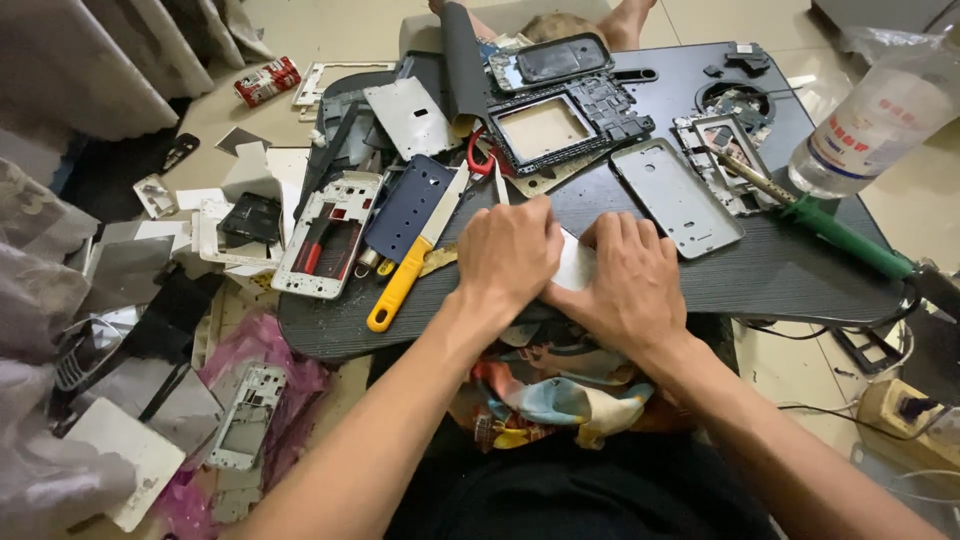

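- White, flat and small, a white piece [577,264] lies at the near edge of the dark counter [780,270], showing only in the gap between the 2 hands.
- Left hand [508,258] lies knuckles up over the piece's left part, fingers [527,222] pressed together and curled down onto it.
- Right hand [630,280] covers the piece's right part, fingers [620,232] close together and bent over its far edge; whether the tips pinch it or only press cannot be told.
- Both thumbs are hidden under the hands, which touch each other at the near side.
- Just left of the left fingers lies a knife with a yellow handle [402,283], its blade pointing away across the counter.
- Left of the knife, a dark blue perforated plate [410,205] and a white phone frame [330,232] lie side by side.
- Just beyond the right fingers lies a grey phone back cover [676,195], tilted.
- Farther beyond the fingers sits a black frame with a rectangular opening [548,128].
- Right of the right fingers, a green-handled tool [845,236] lies slantwise, and past it a clear plastic bottle [880,120] leans at the counter's edge.
- Beneath the wrists, a multicoloured cloth [560,395] rests on the person's lap.
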